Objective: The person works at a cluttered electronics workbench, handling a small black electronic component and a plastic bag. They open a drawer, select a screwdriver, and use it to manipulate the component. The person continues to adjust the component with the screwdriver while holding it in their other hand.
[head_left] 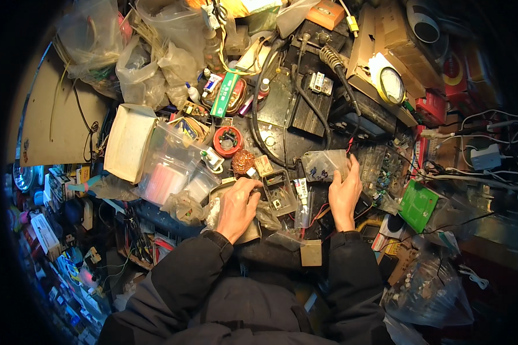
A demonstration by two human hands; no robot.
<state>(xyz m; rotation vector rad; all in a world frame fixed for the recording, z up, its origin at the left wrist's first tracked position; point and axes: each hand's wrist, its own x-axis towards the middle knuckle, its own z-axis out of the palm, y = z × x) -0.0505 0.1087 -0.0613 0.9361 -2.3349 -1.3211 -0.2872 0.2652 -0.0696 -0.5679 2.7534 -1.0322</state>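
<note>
Right hand (pixel 344 192) grips clear bag (pixel 323 165), fingers closed.

Dim, warm yellowish light over a dark, crowded work surface (pixel 282 115), brightest near the middle. A pale board (pixel 52 132) leaning at the left edge, shelves of small packaged goods (pixel 52 230) below it. Deep shadow at the right, tangled white cables (pixel 495 138) just visible.
</note>
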